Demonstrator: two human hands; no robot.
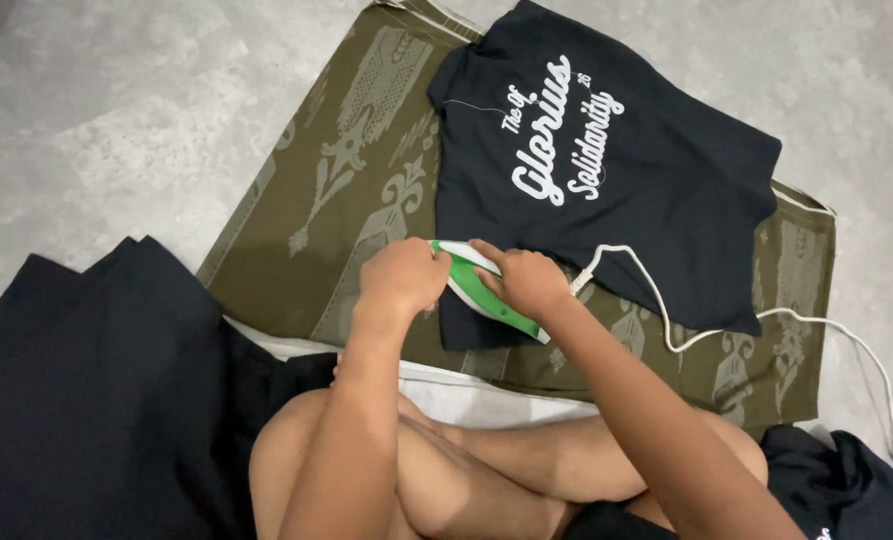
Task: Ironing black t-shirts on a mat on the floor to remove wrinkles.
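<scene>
Floor (116, 110): grey, mottled, hard surface; visible far left, far right and along the right edge.
Dark garment pile (86, 390): black fabric, near left, lying on the floor and touching the near left edge of the mat.
Mat (336, 190): olive-green cloth with a pale woven ornamental pattern, spread flat on the floor; runs from the left centre to the far right.
White cloth strip (466, 395): narrow pale fabric at the near edge of the mat, just beyond the person's crossed legs.
Left hand (401, 278): fingers curled down against the left end of the iron, knuckles up; whether they close fully around it cannot be told.
Iron (486, 290): green and white body, resting sole-down on the near left corner of the T-shirt, centre of the scene, between the two hands.
Right hand (526, 280): clasped over the top of the iron, at its right end, where the cord leaves.
T-shirt (646, 170): dark navy, laid flat on the mat, white script print facing up; extends from the centre to the far right.
Cord (666, 335): white, loops from the iron's right end across the shirt's near edge and the mat, then off towards the near right.
Second dark garment (846, 480): black, bunched, near right corner.
</scene>
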